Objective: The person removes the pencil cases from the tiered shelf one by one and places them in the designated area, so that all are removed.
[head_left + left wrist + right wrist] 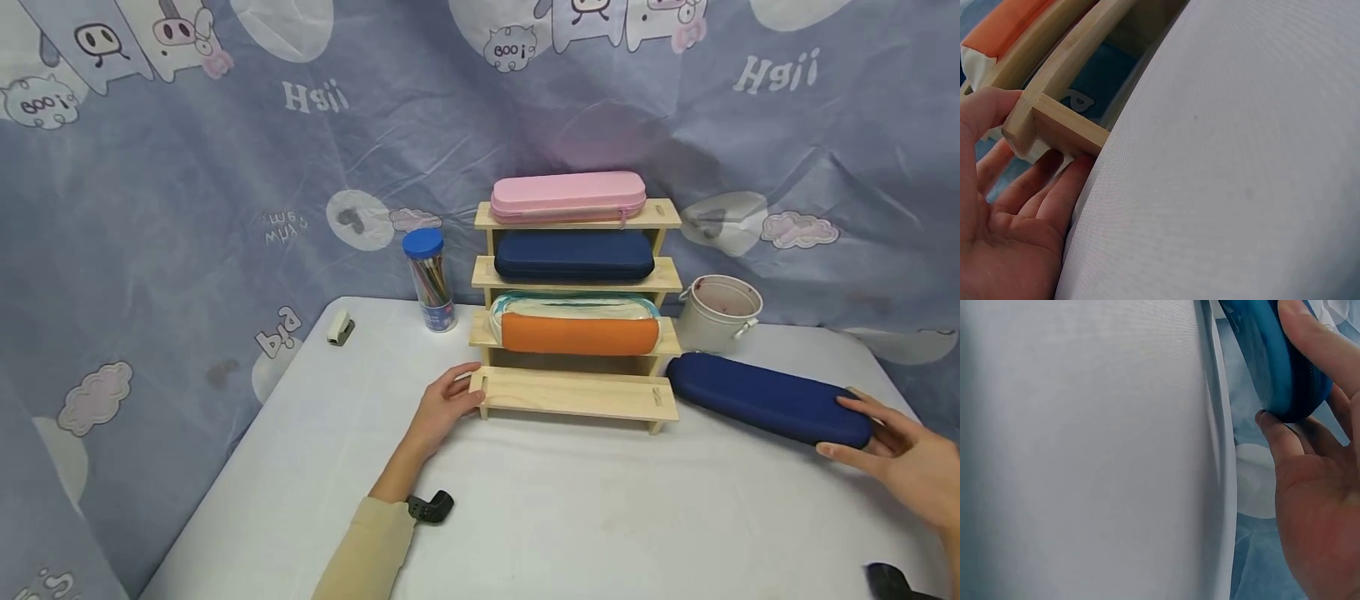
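A stepped wooden rack (577,393) stands at the back of the table, its lowest step bare. My left hand (441,408) grips the left end of that step; in the left wrist view the thumb lies at the board's edge and the fingers reach around the side support (1069,125). Off to the right, my right hand (903,450) holds one end of a long dark blue zip pencil case (765,398), thumb on the near side. The case slants, its far end close beside the rack. On the upper steps lie a pink case (568,196), a navy case (574,255) and an orange-and-white pouch (579,333).
Behind the blue case stands a white pail (708,329). Left of the rack is a blue-lidded clear jar of pencils (433,287), and a small stapler (341,328) lies near the left table edge. A patterned cloth (225,250) hangs behind the white table (600,517).
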The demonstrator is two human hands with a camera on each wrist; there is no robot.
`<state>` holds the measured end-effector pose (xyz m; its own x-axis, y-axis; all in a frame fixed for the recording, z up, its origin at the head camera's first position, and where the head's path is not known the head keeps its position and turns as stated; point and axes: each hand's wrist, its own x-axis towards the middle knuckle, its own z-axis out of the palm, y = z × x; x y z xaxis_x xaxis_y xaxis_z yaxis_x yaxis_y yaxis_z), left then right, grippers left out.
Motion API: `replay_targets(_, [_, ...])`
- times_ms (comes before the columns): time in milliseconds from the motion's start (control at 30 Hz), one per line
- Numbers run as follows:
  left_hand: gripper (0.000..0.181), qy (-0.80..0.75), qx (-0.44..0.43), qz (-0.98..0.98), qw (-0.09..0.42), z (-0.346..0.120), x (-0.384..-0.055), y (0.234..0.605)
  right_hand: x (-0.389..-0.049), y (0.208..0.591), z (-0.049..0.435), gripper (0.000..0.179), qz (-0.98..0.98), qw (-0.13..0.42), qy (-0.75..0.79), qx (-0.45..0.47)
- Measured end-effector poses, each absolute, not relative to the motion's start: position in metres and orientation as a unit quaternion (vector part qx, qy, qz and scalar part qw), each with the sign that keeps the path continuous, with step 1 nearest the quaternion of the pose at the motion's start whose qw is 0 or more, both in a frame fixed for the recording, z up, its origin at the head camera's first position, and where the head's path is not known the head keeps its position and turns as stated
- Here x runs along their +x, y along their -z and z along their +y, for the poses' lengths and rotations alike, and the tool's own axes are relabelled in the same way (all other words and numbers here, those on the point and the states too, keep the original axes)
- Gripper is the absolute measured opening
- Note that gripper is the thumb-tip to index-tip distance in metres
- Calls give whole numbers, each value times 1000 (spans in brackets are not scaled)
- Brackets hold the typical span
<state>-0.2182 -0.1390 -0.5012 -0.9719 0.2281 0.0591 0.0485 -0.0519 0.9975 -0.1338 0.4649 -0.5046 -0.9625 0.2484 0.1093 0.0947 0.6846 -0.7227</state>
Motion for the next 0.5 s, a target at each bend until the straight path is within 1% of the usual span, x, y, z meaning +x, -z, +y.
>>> replay_targets(167, [51,-713,93,693,59,-138,-218,502,-138,511,475,85,-928,89,-355,-75])
replay_targets(300, [53,-713,90,691,77,-139,-217,498,-139,515,478,86,-933,85,-342,-69])
replay_targets(400, [53,-710,96,692,87,-138,-213,489,-139,516,481,86,-934,84,-341,-70])
replay_targets(500, [53,-707,102,694,86,-137,-209,478,-141,514,483,88,-934,75,-342,-69])
